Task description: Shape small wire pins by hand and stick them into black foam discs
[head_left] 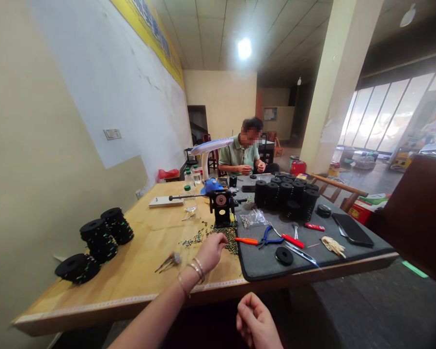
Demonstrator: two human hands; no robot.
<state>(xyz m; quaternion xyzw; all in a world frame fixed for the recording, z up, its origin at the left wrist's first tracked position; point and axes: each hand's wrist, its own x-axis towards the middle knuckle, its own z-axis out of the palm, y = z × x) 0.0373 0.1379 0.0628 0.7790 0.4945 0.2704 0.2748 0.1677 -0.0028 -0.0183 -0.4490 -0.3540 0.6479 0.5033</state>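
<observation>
The bead pile (231, 246) lies on the surface (138, 264), just below the frame's centre and right beside the left hand (211, 253), fingers bent, grip unclear. At bottom centre, apart from the beads, the right hand (256, 320) curls loosely, contents hidden.

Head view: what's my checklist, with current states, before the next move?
1. Left hand at the pile of small pieces: ok.
2. Left hand's grip on a piece: cannot tell; too small to see.
3. Right hand clear of the pliers: ok; it is in front of the table edge.
4. Pieces all gathered: not ok; some scattered pieces lie left of the pile.
5. Blue-handled pliers on the grey mat: ok.
</observation>
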